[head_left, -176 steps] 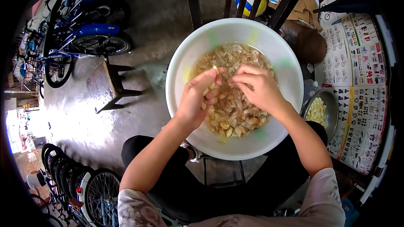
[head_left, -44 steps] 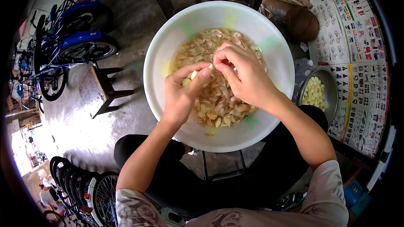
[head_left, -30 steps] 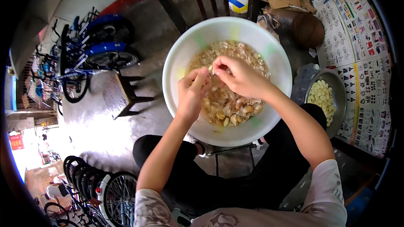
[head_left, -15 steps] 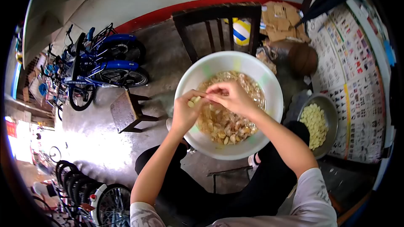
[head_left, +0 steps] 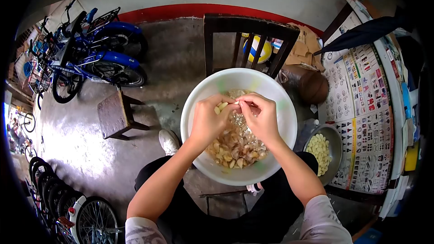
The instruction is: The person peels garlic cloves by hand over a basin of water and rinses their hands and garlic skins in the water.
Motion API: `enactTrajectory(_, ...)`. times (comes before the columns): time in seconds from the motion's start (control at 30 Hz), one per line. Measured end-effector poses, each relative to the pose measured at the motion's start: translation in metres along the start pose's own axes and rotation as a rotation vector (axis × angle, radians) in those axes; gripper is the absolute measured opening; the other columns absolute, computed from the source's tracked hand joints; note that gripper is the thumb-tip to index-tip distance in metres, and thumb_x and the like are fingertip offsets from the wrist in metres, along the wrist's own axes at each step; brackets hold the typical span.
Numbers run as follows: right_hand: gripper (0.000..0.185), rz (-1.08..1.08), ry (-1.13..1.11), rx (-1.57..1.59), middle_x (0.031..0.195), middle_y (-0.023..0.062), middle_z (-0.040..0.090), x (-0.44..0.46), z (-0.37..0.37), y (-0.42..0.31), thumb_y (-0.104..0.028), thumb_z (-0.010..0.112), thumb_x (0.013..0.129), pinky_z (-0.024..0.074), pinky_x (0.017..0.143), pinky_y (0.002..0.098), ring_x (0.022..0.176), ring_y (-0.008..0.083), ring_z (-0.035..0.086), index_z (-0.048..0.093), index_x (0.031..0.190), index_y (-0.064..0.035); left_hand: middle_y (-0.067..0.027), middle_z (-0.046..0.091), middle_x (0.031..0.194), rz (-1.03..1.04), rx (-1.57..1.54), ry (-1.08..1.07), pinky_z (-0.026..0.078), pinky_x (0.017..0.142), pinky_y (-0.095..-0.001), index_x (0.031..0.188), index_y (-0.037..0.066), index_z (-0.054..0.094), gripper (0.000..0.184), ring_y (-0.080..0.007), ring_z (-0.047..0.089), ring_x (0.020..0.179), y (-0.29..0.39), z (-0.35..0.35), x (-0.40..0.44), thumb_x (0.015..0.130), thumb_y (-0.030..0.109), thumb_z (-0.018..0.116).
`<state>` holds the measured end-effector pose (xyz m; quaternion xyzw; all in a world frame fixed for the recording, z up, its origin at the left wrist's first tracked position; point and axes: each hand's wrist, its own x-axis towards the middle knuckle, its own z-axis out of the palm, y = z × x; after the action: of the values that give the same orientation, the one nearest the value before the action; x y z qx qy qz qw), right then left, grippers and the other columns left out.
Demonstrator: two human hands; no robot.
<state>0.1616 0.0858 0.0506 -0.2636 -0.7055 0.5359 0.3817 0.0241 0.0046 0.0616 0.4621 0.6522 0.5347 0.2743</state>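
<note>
Over a large white plastic basin (head_left: 193, 156), my two hands meet at the fingertips. My left hand (head_left: 208, 116) is closed, with several pale peeled garlic cloves (head_left: 221, 107) showing between its thumb and fingers. My right hand (head_left: 263, 116) pinches a small whitish garlic clove (head_left: 237, 102) at the tips, touching the left fingers; how much skin is on it is too small to tell. Below them the basin holds water with loose papery skins and unpeeled garlic cloves (head_left: 235, 160). At the right, peeled cloves (head_left: 318, 153) lie in a metal bowl (head_left: 337, 149).
The basin rests against a dark wooden chair (head_left: 209, 45). Blue bicycles (head_left: 113, 58) and a small wooden stool (head_left: 113, 115) are at the left. A ball (head_left: 257, 49), cardboard (head_left: 305, 47) and a dark umbrella (head_left: 361, 34) lie beyond, beside a printed sheet (head_left: 361, 122).
My right hand has turned and drawn back to the right, its fingertips still meeting the left hand's. The camera view has shifted, with the stool and bicycles further left.
</note>
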Motion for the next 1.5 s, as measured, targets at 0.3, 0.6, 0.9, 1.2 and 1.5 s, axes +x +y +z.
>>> enactTrajectory(0.3,0.004,-0.092,-0.019,-0.049,0.086,0.008,0.061,0.004,0.004,0.0,0.003,0.054,0.094,0.0509,0.064,0.0248,0.068,0.0132,0.062,0.057,0.094,0.0041,-0.0124,0.072,0.081,-0.03,-0.051,0.007,0.053,0.068,-0.0323,0.094,-0.002,0.071,0.016,-0.015,0.066,0.069,0.004,-0.003,-0.001,0.085,0.011,0.072)
enactTrajectory(0.6,0.008,-0.041,-0.091,0.098,0.09,0.0063,0.062,0.007,-0.002,-0.003,0.001,0.058,0.093,0.0534,0.068,0.0257,0.074,0.0127,0.064,0.059,0.1,0.0026,-0.0037,0.069,0.087,-0.29,-0.321,-0.027,0.052,0.059,-0.0242,0.102,-0.002,0.072,0.028,-0.0079,0.06,0.075,0.004,-0.006,0.003,0.095,0.025,0.066)
enactTrajectory(0.9,0.009,-0.275,-0.056,-0.106,0.086,0.0085,0.067,0.02,-0.011,-0.013,0.003,0.069,0.084,0.0542,0.068,0.0285,0.077,0.0178,0.068,0.067,0.092,0.0008,-0.0003,0.065,0.081,-0.317,-0.394,-0.12,0.045,0.058,-0.0201,0.098,0.0,0.072,0.026,-0.0047,0.052,0.067,0.005,-0.016,0.005,0.096,0.025,0.065)
enactTrajectory(1.2,0.013,-0.523,-0.135,-0.431,0.082,0.0064,0.063,0.021,-0.017,-0.011,0.004,0.071,0.075,0.0522,0.063,0.0337,0.074,0.0246,0.065,0.063,0.085,-0.0016,-0.0008,0.061,0.076,-0.331,-0.356,-0.159,0.029,0.05,-0.0212,0.095,-0.002,0.07,0.023,-0.0026,0.039,0.057,0.007,-0.017,0.001,0.095,0.021,0.066)
enactTrajectory(1.5,0.01,-0.565,-0.274,-0.654,0.09,0.0052,0.056,0.024,-0.024,-0.008,-0.001,0.061,0.082,0.0533,0.067,0.0371,0.085,0.0242,0.062,0.055,0.089,-0.0042,-0.0021,0.066,0.08,-0.426,-0.478,-0.211,0.033,0.053,-0.0198,0.096,0.0,0.071,0.023,-0.0031,0.045,0.061,-0.003,-0.016,0.001,0.095,0.022,0.067)
